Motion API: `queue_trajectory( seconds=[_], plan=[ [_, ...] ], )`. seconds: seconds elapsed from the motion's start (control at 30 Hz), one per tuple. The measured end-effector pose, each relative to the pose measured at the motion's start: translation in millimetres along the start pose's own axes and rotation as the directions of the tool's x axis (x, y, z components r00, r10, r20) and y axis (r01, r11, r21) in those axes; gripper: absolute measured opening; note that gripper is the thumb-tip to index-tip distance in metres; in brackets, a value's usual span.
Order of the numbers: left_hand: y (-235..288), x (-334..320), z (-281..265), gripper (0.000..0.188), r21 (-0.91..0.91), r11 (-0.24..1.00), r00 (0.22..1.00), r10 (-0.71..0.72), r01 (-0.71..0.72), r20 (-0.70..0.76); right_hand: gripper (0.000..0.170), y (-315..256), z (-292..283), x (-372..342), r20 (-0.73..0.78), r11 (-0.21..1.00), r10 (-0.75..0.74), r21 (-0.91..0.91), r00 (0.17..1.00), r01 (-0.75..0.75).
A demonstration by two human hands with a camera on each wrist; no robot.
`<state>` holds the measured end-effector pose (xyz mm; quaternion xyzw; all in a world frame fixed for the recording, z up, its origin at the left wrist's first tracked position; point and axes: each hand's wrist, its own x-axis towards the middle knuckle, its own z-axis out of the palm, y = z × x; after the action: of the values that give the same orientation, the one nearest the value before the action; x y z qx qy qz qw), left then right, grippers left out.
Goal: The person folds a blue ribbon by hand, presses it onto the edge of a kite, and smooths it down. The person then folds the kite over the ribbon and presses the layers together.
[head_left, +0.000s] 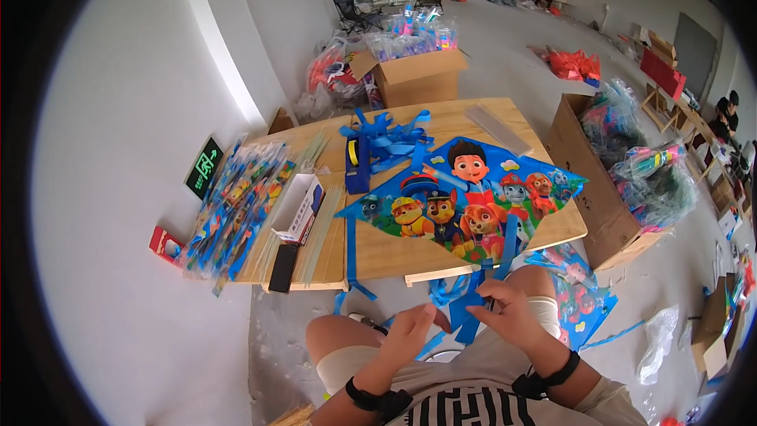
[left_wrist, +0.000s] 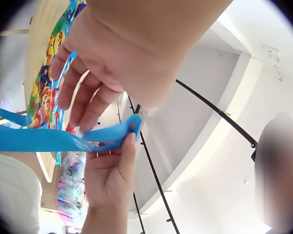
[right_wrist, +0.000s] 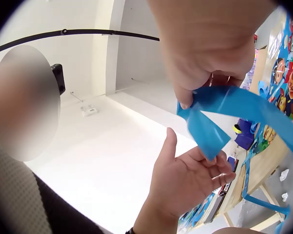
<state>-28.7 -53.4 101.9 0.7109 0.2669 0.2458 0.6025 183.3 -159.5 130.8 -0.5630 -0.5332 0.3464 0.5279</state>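
Observation:
A blue plastic ribbon (right_wrist: 234, 100) is pinched between the thumb and fingers of my right hand (head_left: 516, 317), above my lap. Its short end folds over and hangs below the pinch. My left hand (head_left: 410, 333) is alongside, palm up with thumb and fingers fairly straight; its fingertips meet the ribbon's loose end in the right wrist view. The left wrist view shows the ribbon (left_wrist: 34, 139) running off as a long band. In front of me a blue kite sheet (head_left: 465, 221) printed with cartoon characters lies on the wooden table (head_left: 386, 256), with blue strips hanging from its lower edge.
A tape dispenser (head_left: 357, 164) and a heap of blue ribbon (head_left: 390, 138) lie behind the kite. Left are packed kites (head_left: 240, 205), a small white box (head_left: 300, 209) and thin rods (head_left: 323, 229). Cardboard boxes (head_left: 422, 83) stand beyond the table and to its right. More printed sheets (head_left: 579, 300) lie below right.

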Motion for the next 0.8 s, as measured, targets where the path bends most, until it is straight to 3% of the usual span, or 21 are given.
queue_trajectory(
  seconds=[0.03, 0.07, 0.13, 0.17, 0.23, 0.27, 0.33, 0.37, 0.43, 0.47, 0.53, 0.57, 0.63, 0.73, 0.8],
  plan=[
    [1.2, -1.1, -1.3, 0.050, -0.060, 0.979, 0.972, -0.185, 0.195, 0.141, 0.025, 1.7, 1.2, 2.1, -0.050, 1.000, 0.003, 0.020, 0.999, -0.002],
    [3.6, -0.7, 0.7, 0.050, -0.056, 0.980, 0.973, -0.183, 0.192, 0.141, 0.025, 3.9, 2.7, 4.6, -0.052, 1.000, -0.002, 0.020, 0.999, 0.003],
    [10.0, 0.5, 6.7, 0.061, 0.134, 0.987, 0.986, -0.106, 0.089, 0.126, 0.021, 7.7, 5.8, 7.4, -0.145, 0.968, -0.246, -0.087, 0.958, 0.235],
    [9.5, 1.2, 6.7, 0.061, 0.137, 0.987, 0.986, -0.105, 0.087, 0.128, 0.021, 7.0, 5.6, 7.1, -0.148, 0.968, -0.248, -0.087, 0.957, 0.237],
    [5.5, 2.5, 7.5, 0.062, 0.077, 0.958, 0.952, -0.285, 0.277, 0.113, 0.018, 4.6, 4.5, 4.6, -0.106, 0.960, -0.210, -0.210, 0.972, 0.184],
    [2.5, 3.9, 7.5, 0.062, 0.078, 0.958, 0.952, -0.284, 0.276, 0.116, 0.018, 4.6, 4.2, 3.6, -0.110, 0.960, -0.209, -0.211, 0.972, 0.183],
    [-1.1, 5.8, 7.5, 0.054, 0.004, 0.979, 0.978, -0.203, 0.203, 0.040, 0.017, 4.4, 5.1, 1.1, 0.053, 0.985, -0.119, -0.119, 0.991, 0.125],
    [-2.0, 7.3, 10.6, 0.054, 0.003, 0.979, 0.978, -0.204, 0.204, 0.041, 0.017, 2.7, 6.3, -1.5, 0.054, 0.985, -0.117, -0.119, 0.992, 0.123],
    [4.7, 13.7, 16.9, 0.037, -0.275, 0.961, 0.998, -0.045, 0.030, -0.047, 0.015, -1.7, 9.5, -7.1, 0.202, 0.993, -0.043, -0.095, 0.979, 0.063],
    [6.5, 14.4, 14.8, 0.037, -0.276, 0.961, 0.998, -0.047, 0.031, -0.049, 0.016, 2.6, 7.9, -8.6, 0.280, 0.976, -0.035, -0.199, 0.959, 0.094],
    [9.4, 15.8, 10.1, 0.022, -0.537, 0.828, 0.985, -0.169, 0.161, 0.034, 0.018, 3.7, 9.6, -8.9, 0.344, 0.990, -0.023, -0.122, 0.939, 0.069],
    [11.9, 16.5, 11.4, 0.022, -0.537, 0.828, 0.985, -0.170, 0.161, 0.034, 0.021, 4.2, 10.3, -9.3, 0.404, 0.998, -0.015, -0.047, 0.914, 0.038],
    [17.2, 17.4, 15.8, 0.014, -0.434, 0.900, 0.983, -0.054, -0.028, -0.176, 0.020, 16.2, 13.6, -11.9, 0.411, 0.999, -0.013, -0.030, 0.912, 0.027],
    [17.7, 14.9, 14.5, 0.014, -0.337, 0.937, 0.981, 0.031, -0.095, -0.191, 0.019, 20.3, 10.5, -11.9, 0.462, 0.998, 0.047, -0.047, 0.886, -0.028],
    [20.7, 14.3, 16.0, 0.013, -0.359, 0.930, 0.975, -0.006, -0.076, -0.224, 0.020, 19.7, 9.9, -10.1, 0.505, 0.994, 0.105, -0.082, 0.857, -0.073]
  ],
)
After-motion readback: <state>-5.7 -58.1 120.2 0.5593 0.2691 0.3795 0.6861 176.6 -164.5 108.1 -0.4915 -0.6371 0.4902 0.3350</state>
